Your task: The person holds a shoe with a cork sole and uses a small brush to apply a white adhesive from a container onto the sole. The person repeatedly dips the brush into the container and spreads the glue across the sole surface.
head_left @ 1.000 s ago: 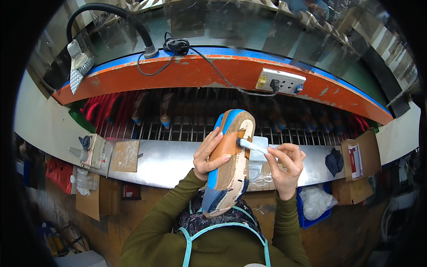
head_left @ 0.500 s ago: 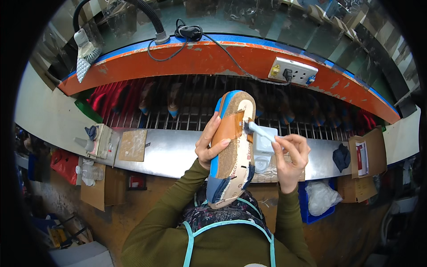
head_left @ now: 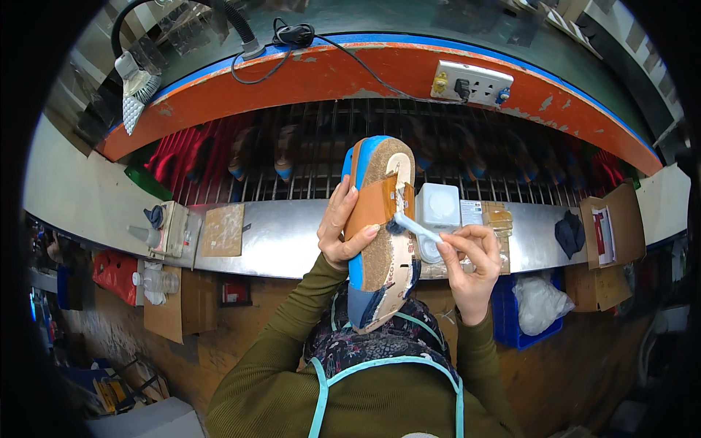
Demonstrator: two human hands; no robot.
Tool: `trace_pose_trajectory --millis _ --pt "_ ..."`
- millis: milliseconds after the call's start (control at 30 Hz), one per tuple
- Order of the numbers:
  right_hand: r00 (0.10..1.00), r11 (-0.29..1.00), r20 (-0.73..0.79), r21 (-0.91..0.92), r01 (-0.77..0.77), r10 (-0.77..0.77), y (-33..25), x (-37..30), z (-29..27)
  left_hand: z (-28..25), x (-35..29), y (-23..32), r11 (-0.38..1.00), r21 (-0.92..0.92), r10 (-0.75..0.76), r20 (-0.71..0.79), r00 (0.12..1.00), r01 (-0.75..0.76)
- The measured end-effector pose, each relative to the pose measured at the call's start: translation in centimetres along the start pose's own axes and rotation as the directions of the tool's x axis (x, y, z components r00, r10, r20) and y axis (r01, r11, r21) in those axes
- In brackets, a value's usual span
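My left hand is closed around the side of a lasted shoe, its underside turned up. The shoe has blue edges, a tan leather strap, cork-like brown areas and a pale insole board. Between the thumb and fingers of my right hand is the handle of a pale blue brush. Its dark bristles touch the underside near the strap's lower edge. Just beyond the brush, a white square container stands on the metal ledge, partly hidden by the shoe.
Behind the ledge runs a rack of metal bars carrying several shoes, under an orange beam with a power strip. A tan board lies left on the ledge. A cardboard box and dark cloth are at right.
The brush has moved toward me along the underside, from the strap's middle to its lower edge. My left hand keeps its hold on the shoe. The whole view has shifted slightly.
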State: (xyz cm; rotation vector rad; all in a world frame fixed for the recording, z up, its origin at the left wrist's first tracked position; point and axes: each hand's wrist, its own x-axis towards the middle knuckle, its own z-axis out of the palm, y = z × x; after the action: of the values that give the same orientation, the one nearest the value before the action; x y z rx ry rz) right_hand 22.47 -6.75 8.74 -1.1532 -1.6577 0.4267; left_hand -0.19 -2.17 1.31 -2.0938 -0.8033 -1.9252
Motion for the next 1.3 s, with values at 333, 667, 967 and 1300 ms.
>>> trace_pose_trajectory --millis 333,667,967,1300 --pt "0.99 0.983 -0.045 -0.135 0.128 -0.135 0.5 -2.2 -1.4 0.9 0.2 0.4 1.0 0.019 0.0 0.0 1.0 0.0" --pt "0.975 0.975 -0.146 -0.168 0.143 -0.168 0.0 -6.1 0.0 2.2 -0.7 0.2 0.993 0.024 -0.11 -0.073 0.991 0.112" --pt "0.966 0.989 -0.239 -0.125 0.075 -0.103 1.1 -3.1 0.7 2.4 0.0 0.1 0.98 0.065 -0.182 -0.06 0.981 0.186" --pt "0.982 0.971 0.073 0.155 -0.181 0.172 0.2 -5.5 0.7 1.3 -1.7 0.7 0.892 0.233 -0.387 -0.051 0.921 0.388"
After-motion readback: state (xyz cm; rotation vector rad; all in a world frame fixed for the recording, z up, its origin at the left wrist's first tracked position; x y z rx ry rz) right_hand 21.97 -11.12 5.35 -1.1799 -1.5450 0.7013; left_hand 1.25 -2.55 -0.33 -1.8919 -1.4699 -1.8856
